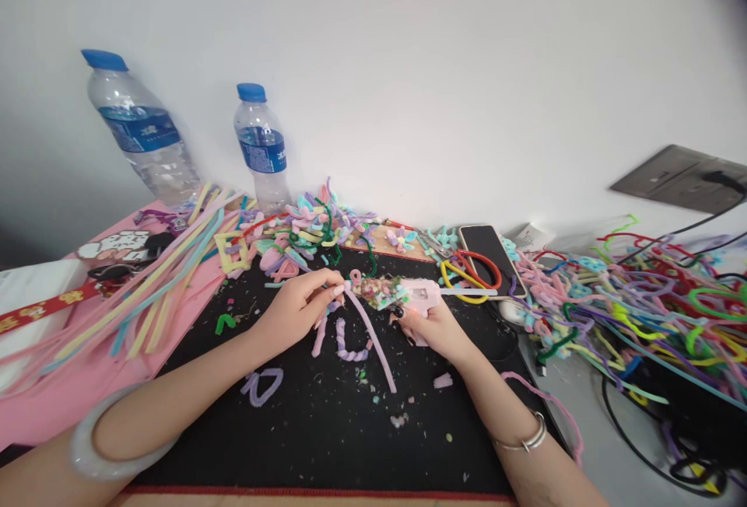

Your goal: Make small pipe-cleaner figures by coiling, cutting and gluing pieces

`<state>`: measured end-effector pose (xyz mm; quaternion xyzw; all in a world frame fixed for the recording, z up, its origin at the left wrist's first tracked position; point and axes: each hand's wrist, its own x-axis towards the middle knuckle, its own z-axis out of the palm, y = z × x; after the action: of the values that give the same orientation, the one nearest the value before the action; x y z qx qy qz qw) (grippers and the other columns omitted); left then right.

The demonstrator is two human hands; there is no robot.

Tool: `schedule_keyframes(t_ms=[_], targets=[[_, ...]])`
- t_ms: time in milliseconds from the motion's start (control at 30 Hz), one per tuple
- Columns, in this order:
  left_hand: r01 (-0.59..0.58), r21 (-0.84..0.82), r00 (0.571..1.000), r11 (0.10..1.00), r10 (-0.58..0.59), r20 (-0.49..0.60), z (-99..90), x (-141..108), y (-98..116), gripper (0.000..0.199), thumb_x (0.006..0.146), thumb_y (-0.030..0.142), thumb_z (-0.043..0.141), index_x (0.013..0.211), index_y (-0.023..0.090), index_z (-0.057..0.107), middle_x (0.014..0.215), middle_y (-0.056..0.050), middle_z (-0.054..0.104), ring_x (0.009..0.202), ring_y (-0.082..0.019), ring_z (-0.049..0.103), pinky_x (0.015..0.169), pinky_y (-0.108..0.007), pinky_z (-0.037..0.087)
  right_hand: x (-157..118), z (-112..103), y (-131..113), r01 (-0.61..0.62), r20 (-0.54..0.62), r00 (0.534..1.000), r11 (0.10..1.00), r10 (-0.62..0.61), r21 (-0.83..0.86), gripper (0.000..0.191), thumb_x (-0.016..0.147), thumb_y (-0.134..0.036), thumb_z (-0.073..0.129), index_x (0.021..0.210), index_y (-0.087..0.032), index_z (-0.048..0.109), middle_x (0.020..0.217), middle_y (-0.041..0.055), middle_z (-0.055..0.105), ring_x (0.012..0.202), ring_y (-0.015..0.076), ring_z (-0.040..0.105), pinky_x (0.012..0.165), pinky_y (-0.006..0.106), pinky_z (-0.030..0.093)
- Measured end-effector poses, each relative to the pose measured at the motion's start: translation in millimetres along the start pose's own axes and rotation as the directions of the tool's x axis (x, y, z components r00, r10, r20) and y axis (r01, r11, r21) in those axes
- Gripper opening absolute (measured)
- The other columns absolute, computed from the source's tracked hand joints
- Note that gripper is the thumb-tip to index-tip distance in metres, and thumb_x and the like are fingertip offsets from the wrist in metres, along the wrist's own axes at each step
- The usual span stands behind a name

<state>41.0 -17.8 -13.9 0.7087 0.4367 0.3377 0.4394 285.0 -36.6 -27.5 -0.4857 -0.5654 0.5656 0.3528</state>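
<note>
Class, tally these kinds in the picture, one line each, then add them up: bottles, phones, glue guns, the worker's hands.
Bottles: 2 (larger bottle, smaller bottle)
Phones: 1 (dark-screened phone)
Glue guns: 1 (pale pink glue gun)
Hands: 2 (left hand, right hand)
Total: 6
</note>
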Motion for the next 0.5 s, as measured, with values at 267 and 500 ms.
schedule_keyframes(t_ms=[267,500], targets=[[-0.004,0.014,1.0,1.0,0.004,-0.016,-0.8,-0.3,2.5,0.02,0.091,0.032,0.042,0.086,0.018,0.056,0.061,0.006,0.05,0.042,-0.006,0.043,0.044,-0.018,0.034,-0.3,-1.1,0.1,-0.003,0.009,1.0,1.0,0.004,-0.012,0.041,0.073,-0.048,0.066,0.097,-0.017,0.055,0.056,-0.0048,0.05,0.042,0.0064,0.04,0.038,0.018,0.034],[-0.01,0.018,1.0,1.0,0.01,-0.018,-1.5,0.8,1.4,0.021,0.091,0.032,0.041,0.086,0.018,0.056,0.059,0.006,0.047,0.042,-0.007,0.042,0.045,-0.019,0.034,-0.8,-1.8,0.5,-0.006,0.008,1.0,1.0,0.006,-0.017,0.04,0.073,-0.048,0.066,0.096,-0.017,0.055,0.057,-0.005,0.051,0.042,0.0063,0.04,0.039,0.018,0.034]])
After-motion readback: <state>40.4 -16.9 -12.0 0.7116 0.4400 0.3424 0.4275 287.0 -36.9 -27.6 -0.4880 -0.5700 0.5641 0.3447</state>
